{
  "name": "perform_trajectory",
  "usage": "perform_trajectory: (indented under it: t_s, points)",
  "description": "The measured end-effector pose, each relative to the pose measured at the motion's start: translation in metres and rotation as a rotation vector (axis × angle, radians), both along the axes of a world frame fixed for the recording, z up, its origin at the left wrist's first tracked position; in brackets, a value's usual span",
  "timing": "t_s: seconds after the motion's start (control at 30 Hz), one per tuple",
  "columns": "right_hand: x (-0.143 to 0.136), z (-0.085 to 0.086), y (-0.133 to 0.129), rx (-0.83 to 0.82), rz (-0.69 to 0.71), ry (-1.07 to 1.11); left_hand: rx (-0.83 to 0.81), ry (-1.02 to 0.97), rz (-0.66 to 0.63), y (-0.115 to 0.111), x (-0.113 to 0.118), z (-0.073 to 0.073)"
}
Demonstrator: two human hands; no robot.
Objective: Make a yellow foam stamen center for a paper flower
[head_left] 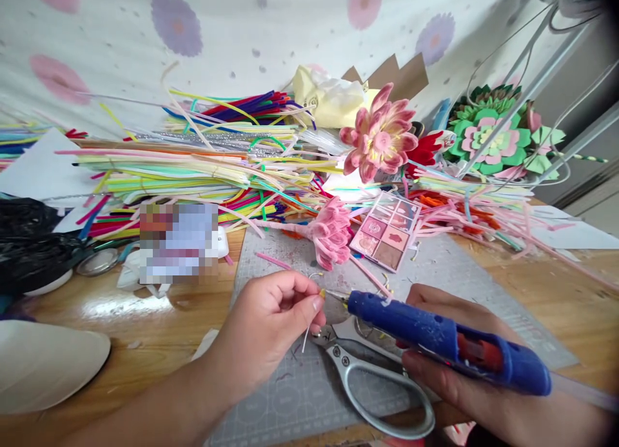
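Note:
My right hand (449, 376) is wrapped round a blue hot glue gun (401, 321), its nozzle pointing left. A clear glue stick (583, 390) sticks out of its back end. Between thumb and fingertips, my left hand (271, 324) pinches a small yellow piece (322, 293), which almost meets the nozzle tip. A thin white strand (305, 339) hangs below those fingers. Under both hands lie metal-handled scissors (353, 376) on a grey cutting mat (285, 402). Just beyond my left hand rests a pink fuzzy flower (330, 233) on its side.
Behind the mat, bundles of coloured pipe cleaners (193, 169) are piled along the wall. An eyeshadow palette (387, 231) lies on the mat's far part. A larger pink flower (380, 134) and a green layered flower (496, 140) stand behind. A black plastic bag (33, 247) is at left.

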State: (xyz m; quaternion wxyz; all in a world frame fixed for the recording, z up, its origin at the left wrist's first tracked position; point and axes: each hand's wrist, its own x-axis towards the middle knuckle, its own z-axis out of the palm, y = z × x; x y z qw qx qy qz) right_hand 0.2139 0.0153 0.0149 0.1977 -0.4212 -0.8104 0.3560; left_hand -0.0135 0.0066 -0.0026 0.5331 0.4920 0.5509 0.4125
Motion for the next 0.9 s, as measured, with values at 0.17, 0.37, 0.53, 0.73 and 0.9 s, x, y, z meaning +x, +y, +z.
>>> perform_trajectory:
  t_s: [0.17,0.37,0.53,0.73,0.9]
  points:
    - [-0.0007,-0.0013,0.0011,0.012,0.045,0.001,0.007,0.012,0.005,-0.0016,0.0012,0.0002]
    - [0.0009,-0.0009,0.0007,0.025,0.051,0.013,0.016,0.021,-0.02,-0.003,0.0022,0.0013]
    - [0.0016,0.0001,-0.0006,0.038,0.059,0.028,0.064,0.099,-0.034,-0.0032,0.0001,-0.0002]
    - [0.0004,-0.0011,-0.0024,0.016,0.054,0.053,0.109,0.183,-0.043,-0.0036,-0.0019,-0.0042]
    - [-0.0018,0.001,-0.0042,0.064,0.029,0.064,0.129,0.219,-0.046,-0.0027,-0.0016,-0.003]
